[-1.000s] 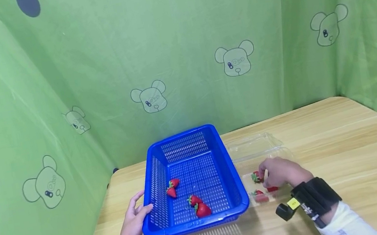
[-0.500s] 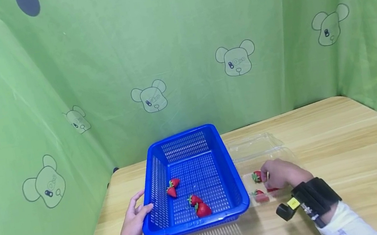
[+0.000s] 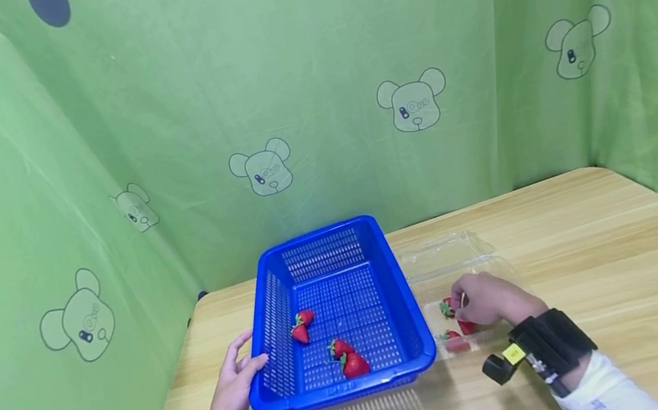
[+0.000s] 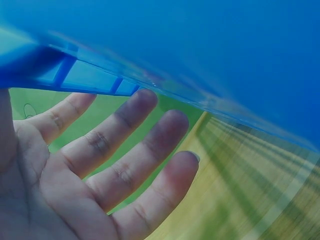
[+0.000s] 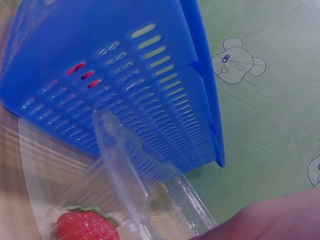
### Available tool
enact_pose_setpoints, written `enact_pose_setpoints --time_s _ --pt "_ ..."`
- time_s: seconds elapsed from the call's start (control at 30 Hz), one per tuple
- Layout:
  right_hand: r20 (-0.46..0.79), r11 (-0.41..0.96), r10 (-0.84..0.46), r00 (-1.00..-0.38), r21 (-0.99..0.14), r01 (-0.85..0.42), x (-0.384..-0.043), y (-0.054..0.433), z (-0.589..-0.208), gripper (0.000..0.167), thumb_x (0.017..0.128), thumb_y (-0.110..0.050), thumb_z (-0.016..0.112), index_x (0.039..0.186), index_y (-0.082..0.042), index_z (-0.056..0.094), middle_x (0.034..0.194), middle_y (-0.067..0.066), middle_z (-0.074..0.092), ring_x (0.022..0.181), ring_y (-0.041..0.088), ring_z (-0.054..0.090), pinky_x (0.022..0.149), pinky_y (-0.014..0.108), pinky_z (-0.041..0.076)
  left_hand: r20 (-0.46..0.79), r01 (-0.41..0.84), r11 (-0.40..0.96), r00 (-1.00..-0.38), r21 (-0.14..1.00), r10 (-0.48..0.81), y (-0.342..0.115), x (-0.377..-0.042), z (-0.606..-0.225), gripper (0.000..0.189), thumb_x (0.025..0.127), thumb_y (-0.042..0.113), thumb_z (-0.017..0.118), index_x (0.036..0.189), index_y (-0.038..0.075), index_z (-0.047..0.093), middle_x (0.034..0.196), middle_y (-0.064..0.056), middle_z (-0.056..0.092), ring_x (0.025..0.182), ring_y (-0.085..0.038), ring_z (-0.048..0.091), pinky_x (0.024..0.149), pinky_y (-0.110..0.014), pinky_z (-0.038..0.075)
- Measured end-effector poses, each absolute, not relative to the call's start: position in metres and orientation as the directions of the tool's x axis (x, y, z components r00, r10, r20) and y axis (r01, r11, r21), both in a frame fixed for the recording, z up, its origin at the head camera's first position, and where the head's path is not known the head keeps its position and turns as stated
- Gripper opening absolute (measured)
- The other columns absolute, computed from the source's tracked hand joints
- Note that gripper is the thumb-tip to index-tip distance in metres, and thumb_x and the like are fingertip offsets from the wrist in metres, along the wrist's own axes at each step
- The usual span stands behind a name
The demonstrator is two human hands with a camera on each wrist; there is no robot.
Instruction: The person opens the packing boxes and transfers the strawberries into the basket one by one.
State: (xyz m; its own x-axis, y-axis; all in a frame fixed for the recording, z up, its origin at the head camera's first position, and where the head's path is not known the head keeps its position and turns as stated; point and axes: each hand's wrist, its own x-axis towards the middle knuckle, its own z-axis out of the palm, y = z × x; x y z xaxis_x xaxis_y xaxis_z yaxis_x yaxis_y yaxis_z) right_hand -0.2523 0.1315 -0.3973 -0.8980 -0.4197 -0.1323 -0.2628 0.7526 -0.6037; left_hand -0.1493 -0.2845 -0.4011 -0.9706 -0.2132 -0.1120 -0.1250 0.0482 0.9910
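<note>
A blue plastic basket [image 3: 414, 321] with slotted walls has several strawberries [image 3: 354, 365] on its floor. My left hand [image 3: 232, 388] holds its left rim, thumb over the top; the left wrist view shows the other fingers [image 4: 165, 135] loosely bent under the rim. Right of the basket lies an open clear plastic clamshell box [image 3: 442, 258]. My right hand [image 3: 489, 300] reaches down into it and pinches a red strawberry [image 3: 467, 328], partly hidden by the fingers. Two more strawberries [image 3: 454, 341] lie in the box, one of them also visible in the right wrist view [image 5: 86, 226].
The light wooden table [image 3: 612, 259] extends to the right of the box. A green curtain [image 3: 337, 174] with bear-head prints stands behind the table and at both sides. The basket's right wall is close beside the box.
My right fingers have shifted slightly within the box, and the strawberry beneath them now shows more, raised a little. My left hand and the basket have stayed in place.
</note>
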Motion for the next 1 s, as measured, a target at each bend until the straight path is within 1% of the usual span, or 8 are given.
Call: enact_pose_setpoints --time_s 0.33,0.67,1.0 --pt "-0.115 0.744 -0.421 -0.9 -0.612 -0.27 -0.252 0.1304 -0.3952 0.005 0.083 -0.004 0.065 0.085 -0.007 0.062 0.069 0.003 0.058 0.061 0.02 0.052 0.053 0.031 0.042 -0.098 -0.111 0.048 -0.973 0.993 -0.211 -0.2844 -0.1498 -0.3997 0.057 0.096 0.014 0.057 0.147 0.011 0.031 0.124 -0.026 0.058 0.094 -0.036 0.066 0.077 -0.048 0.057" --pt "-0.071 0.732 -0.427 -0.901 -0.612 -0.299 -0.2525 0.1287 -0.3977 0.005 0.083 -0.004 0.065 0.085 -0.007 0.062 0.068 0.002 0.058 0.059 0.018 0.054 0.051 0.031 0.044 -0.111 -0.125 0.05 -0.971 0.991 -0.213 -0.2838 -0.1487 -0.4006 0.059 0.097 0.014 0.058 0.148 0.012 0.029 0.124 -0.026 0.058 0.094 -0.036 0.067 0.076 -0.048 0.057" --pt "-0.047 0.728 -0.431 -0.901 -0.608 -0.316 -0.2512 0.1271 -0.3954 0.007 0.085 -0.006 0.067 0.083 -0.007 0.061 0.068 0.001 0.059 0.061 0.017 0.054 0.054 0.031 0.043 -0.093 -0.104 0.044 -0.974 0.994 -0.205 -0.285 -0.1498 -0.403 0.058 0.096 0.014 0.058 0.147 0.012 0.03 0.122 -0.025 0.059 0.093 -0.036 0.067 0.076 -0.048 0.057"
